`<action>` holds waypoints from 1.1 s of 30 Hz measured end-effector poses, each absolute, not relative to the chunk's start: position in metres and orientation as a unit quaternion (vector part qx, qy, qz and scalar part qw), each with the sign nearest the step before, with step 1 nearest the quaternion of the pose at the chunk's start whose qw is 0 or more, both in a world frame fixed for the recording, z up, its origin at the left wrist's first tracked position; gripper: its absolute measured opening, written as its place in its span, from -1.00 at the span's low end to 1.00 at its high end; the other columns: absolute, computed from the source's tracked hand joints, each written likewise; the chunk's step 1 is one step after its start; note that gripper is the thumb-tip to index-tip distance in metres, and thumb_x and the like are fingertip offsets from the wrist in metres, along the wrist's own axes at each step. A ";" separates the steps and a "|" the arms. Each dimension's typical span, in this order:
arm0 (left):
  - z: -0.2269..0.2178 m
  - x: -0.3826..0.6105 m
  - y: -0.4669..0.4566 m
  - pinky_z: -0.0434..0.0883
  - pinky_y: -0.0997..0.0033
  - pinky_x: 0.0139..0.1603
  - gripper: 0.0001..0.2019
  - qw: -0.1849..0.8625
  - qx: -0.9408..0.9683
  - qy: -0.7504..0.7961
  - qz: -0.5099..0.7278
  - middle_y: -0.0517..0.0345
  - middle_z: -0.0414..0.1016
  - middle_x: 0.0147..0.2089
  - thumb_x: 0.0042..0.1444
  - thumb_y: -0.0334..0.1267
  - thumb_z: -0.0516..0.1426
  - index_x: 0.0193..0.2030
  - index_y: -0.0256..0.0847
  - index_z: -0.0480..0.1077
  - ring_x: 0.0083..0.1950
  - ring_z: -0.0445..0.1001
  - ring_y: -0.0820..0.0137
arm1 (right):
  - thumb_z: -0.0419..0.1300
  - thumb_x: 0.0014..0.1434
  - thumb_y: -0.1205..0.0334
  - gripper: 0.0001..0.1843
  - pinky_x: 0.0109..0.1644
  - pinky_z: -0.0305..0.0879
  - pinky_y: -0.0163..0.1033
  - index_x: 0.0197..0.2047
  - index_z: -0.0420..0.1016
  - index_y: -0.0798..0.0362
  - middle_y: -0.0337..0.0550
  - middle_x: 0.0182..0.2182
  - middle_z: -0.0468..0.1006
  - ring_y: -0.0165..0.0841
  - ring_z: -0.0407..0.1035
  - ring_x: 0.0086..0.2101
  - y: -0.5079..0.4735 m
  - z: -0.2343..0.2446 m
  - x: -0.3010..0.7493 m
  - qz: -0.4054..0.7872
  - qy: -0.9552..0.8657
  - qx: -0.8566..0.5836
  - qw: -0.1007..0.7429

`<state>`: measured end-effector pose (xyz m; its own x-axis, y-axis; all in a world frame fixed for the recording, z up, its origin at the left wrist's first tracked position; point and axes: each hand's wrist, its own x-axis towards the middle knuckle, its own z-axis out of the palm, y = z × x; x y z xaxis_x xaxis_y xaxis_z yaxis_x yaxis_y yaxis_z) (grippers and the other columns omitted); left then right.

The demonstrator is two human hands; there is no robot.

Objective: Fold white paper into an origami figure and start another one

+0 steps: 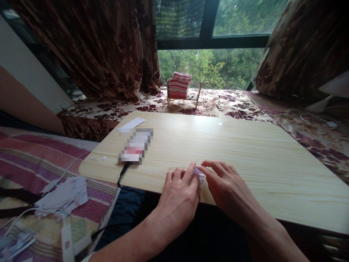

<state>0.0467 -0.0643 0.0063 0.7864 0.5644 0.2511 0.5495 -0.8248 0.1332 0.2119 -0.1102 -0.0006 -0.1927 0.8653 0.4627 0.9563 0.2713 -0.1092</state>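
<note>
A small folded piece of white paper [201, 177] lies near the front edge of the wooden table [245, 145], partly covered by fingers. With its thumb and index finger, my left hand [180, 191] holds the paper down from the left. My right hand [227, 185] comes in from the right, its index fingertip on the paper's upper edge and the other fingers loosely curved. The right thumb is mostly hidden.
A pixelated phone-like device [136, 146] with a black cable lies on the table's left, below a white paper strip [131, 124]. Paper sheets [65, 194] and a white power strip [67, 240] lie on the bed. A small rack [182, 97] holds folded pink cloths by the window.
</note>
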 end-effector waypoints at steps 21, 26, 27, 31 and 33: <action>0.016 0.036 -0.044 0.32 0.12 0.17 -0.64 0.150 0.938 0.262 0.171 -0.18 0.23 0.29 0.17 -0.29 0.06 0.10 -0.29 0.34 0.19 0.30 0.13 | 0.10 0.22 0.40 -0.82 -0.24 0.23 -0.22 -0.23 0.52 0.02 -0.14 -0.36 0.51 -0.28 0.33 -0.32 -0.096 -0.009 0.210 -0.046 -0.737 -0.630 0.240; 0.013 0.036 -0.024 0.36 0.16 0.07 -0.75 0.101 0.936 0.249 0.229 -0.07 0.46 0.02 0.22 -0.32 0.02 -0.04 -0.24 0.45 0.03 0.40 0.21 | 0.13 0.21 0.38 -0.85 -0.26 0.21 -0.22 -0.30 0.52 0.03 -0.16 -0.39 0.49 -0.29 0.31 -0.34 -0.095 -0.005 0.209 -0.046 -0.741 -0.631 0.227; 0.011 0.037 -0.021 0.34 0.12 0.07 -0.76 0.076 0.942 0.235 0.229 -0.03 0.50 -0.05 0.22 -0.31 0.03 -0.06 -0.21 0.47 -0.01 0.40 0.21 | 0.13 0.21 0.39 -0.84 -0.26 0.22 -0.22 -0.31 0.52 0.03 -0.16 -0.40 0.49 -0.29 0.31 -0.35 -0.095 -0.004 0.208 -0.045 -0.740 -0.631 0.226; 0.005 0.041 -0.015 0.19 -0.04 0.17 -0.80 0.016 0.954 0.215 0.210 0.09 0.53 -0.18 0.22 -0.30 0.05 -0.12 -0.15 0.49 -0.11 0.40 0.25 | 0.10 0.22 0.37 -0.82 -0.27 0.22 -0.22 -0.30 0.53 0.03 -0.16 -0.39 0.48 -0.30 0.31 -0.35 -0.094 -0.006 0.208 -0.045 -0.739 -0.631 0.230; 0.003 0.041 -0.015 0.13 -0.07 0.20 -0.80 0.013 0.954 0.222 0.200 0.13 0.53 -0.21 0.22 -0.30 0.05 -0.13 -0.13 0.49 -0.12 0.40 0.27 | 0.09 0.24 0.35 -0.82 -0.27 0.23 -0.22 -0.26 0.53 0.02 -0.15 -0.38 0.48 -0.30 0.31 -0.34 -0.095 -0.008 0.209 -0.046 -0.740 -0.630 0.233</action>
<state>0.0412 -0.0148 0.0026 0.8214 0.4286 0.3762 0.4182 -0.9012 0.1136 0.2091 -0.0949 -0.0076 -0.0989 0.9099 0.4030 0.9531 0.2030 -0.2244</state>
